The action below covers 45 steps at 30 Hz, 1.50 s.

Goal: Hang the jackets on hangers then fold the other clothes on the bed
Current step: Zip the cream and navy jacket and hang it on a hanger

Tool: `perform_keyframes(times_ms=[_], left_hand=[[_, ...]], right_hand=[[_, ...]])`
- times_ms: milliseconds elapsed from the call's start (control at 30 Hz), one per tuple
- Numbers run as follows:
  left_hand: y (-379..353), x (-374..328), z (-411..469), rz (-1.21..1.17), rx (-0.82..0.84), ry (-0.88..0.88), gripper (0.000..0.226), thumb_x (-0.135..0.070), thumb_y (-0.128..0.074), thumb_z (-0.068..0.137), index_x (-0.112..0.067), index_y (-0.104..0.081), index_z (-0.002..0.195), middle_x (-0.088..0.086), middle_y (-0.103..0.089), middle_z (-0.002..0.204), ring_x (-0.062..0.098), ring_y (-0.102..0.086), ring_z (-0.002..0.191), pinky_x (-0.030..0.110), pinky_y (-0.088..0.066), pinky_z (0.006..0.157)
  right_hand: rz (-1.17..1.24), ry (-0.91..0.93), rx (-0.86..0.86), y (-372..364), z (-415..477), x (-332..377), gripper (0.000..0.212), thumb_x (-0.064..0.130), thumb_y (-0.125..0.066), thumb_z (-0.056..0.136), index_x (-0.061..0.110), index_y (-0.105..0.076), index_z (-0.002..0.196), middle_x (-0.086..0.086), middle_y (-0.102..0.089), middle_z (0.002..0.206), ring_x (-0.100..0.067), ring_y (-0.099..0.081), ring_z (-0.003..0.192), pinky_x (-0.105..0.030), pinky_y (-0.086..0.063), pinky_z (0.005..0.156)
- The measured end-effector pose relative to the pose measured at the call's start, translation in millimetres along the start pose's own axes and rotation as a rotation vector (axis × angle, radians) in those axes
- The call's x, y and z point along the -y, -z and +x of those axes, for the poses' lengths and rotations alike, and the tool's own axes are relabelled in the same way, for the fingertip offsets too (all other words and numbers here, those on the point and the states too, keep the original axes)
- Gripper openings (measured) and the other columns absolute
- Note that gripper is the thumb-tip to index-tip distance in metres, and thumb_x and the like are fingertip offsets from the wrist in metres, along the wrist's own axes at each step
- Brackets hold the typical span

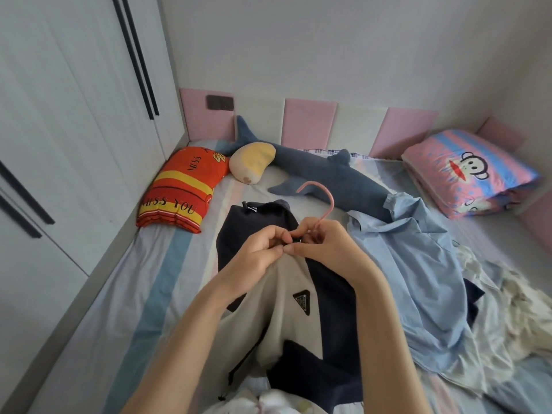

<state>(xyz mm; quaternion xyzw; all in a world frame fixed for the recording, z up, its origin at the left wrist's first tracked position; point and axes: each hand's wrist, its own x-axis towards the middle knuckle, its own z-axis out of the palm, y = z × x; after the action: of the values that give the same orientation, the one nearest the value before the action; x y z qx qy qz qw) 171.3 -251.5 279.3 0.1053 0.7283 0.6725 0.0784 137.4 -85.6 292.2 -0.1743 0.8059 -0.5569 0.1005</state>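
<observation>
Navy and cream panels make up the jacket (294, 297), which lies front-up in the near middle of the bed (149, 282), with a dark triangular badge on its cream chest. A pink hanger (324, 201) is inside it. Only the hook shows, rising from the collar and curving to the far left.

Both hands meet at the collar. The left hand (258, 253) has its fingers curled and pinches the collar's edge between thumb and fingertips. The right hand (327, 248) is also curled, and its thumb and forefinger nip the cloth right against the left thumb. The base of the hook runs in among the right fingers, but whether they grip it or only the fabric is hard to tell.

Just right of the jacket sprawls a light blue shirt (418, 264), and a crumpled white garment (510, 312) lies beyond it at the right edge.

Farther off, a blue shark plush (325, 171) stretches across the bed, its tail against the pink and white padded headboard (310, 124). A cream and yellow cushion (252, 164) rests against the shark. An orange and yellow pillow (179, 189) printed MISS YOU sits at the far left, beside a white wardrobe (59, 121). A folded pink and blue quilt (466, 171) with a cartoon monkey lies in the far right corner.
</observation>
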Motion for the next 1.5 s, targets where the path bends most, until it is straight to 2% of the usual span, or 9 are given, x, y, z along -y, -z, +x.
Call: perform_keyframes(times_ms=[133,233,367,567,833,967,1200,1333,1500], left_hand=[[-6,0,6,0.072,-0.111,-0.064,0.018,0.000,-0.053,0.092,-0.017,-0.053,0.097,-0.001,-0.061,0.086,-0.002,-0.058,0.079,0.014,-0.046,0.074],[-9,2,8,0.121,-0.262,-0.107,0.025,0.002,-0.060,0.087,-0.019,-0.047,0.088,-0.001,-0.053,0.078,-0.005,-0.052,0.066,0.011,-0.043,0.066],[-7,3,9,0.219,-0.330,-0.168,0.031,-0.002,-0.065,0.085,-0.024,-0.044,0.082,-0.003,-0.051,0.073,-0.003,-0.047,0.060,0.012,-0.040,0.060],[-8,-2,10,0.296,-0.329,-0.213,0.032,-0.005,-0.068,0.083,-0.024,-0.043,0.078,-0.007,-0.047,0.070,0.001,-0.044,0.059,0.013,-0.038,0.059],[-12,-20,3,0.395,-0.222,-0.205,0.035,-0.007,-0.067,0.083,-0.023,-0.038,0.072,-0.009,-0.040,0.064,0.004,-0.036,0.054,0.017,-0.033,0.057],[-5,-34,0,0.450,-0.095,-0.173,0.035,-0.008,-0.067,0.083,-0.022,-0.037,0.071,-0.005,-0.041,0.064,0.009,-0.036,0.057,0.028,-0.036,0.059],[2,-74,-2,0.584,-0.014,-0.220,0.036,-0.009,-0.065,0.086,-0.018,-0.034,0.069,0.002,-0.040,0.065,0.006,-0.028,0.053,0.016,-0.029,0.052],[9,-76,-13,0.595,0.029,-0.205,0.037,-0.009,-0.066,0.085,-0.020,-0.034,0.069,-0.001,-0.037,0.065,0.005,-0.030,0.053,0.015,-0.032,0.053],[22,-74,-30,0.595,0.041,-0.189,0.037,-0.009,-0.068,0.083,-0.020,-0.035,0.068,0.001,-0.041,0.065,0.007,-0.034,0.057,0.017,-0.033,0.055]], right_hand=[[0.106,-0.028,0.000,1,0,4,0.021,0.012,-0.066,0.088,0.011,-0.052,0.073,-0.005,-0.044,0.062,-0.012,-0.038,0.058,-0.019,-0.032,0.056],[0.163,-0.034,-0.055,-3,2,10,0.020,0.009,-0.063,0.090,0.013,-0.051,0.074,-0.008,-0.046,0.064,-0.010,-0.039,0.060,-0.016,-0.031,0.055],[0.280,-0.043,-0.090,-13,2,14,0.016,0.011,-0.074,0.076,0.016,-0.059,0.073,-0.038,-0.058,0.089,-0.025,-0.052,0.081,-0.037,-0.044,0.079],[0.412,-0.042,-0.191,-9,-3,14,0.020,-0.005,-0.064,0.084,0.005,-0.050,0.075,0.008,-0.062,0.053,-0.002,-0.059,0.054,-0.012,-0.045,0.057],[0.388,-0.102,-0.220,9,-9,12,0.030,-0.002,-0.069,0.080,0.010,-0.048,0.063,0.009,-0.054,0.050,-0.003,-0.049,0.051,-0.013,-0.041,0.054],[0.267,-0.142,-0.105,31,-11,20,0.031,0.003,-0.072,0.079,0.013,-0.049,0.060,0.000,-0.052,0.059,-0.008,-0.046,0.056,-0.016,-0.036,0.055],[0.167,-0.222,0.068,63,8,42,0.035,0.008,-0.071,0.080,0.015,-0.046,0.056,0.010,-0.046,0.045,-0.002,-0.038,0.044,-0.012,-0.029,0.044],[0.167,-0.303,0.218,69,15,41,0.029,0.015,-0.072,0.066,0.021,-0.051,0.046,0.005,-0.046,0.053,-0.011,-0.032,0.057,-0.026,-0.021,0.055],[0.155,-0.313,0.301,62,14,32,0.032,0.010,-0.074,0.066,0.021,-0.051,0.046,0.005,-0.047,0.054,-0.008,-0.040,0.054,-0.019,-0.031,0.054]])
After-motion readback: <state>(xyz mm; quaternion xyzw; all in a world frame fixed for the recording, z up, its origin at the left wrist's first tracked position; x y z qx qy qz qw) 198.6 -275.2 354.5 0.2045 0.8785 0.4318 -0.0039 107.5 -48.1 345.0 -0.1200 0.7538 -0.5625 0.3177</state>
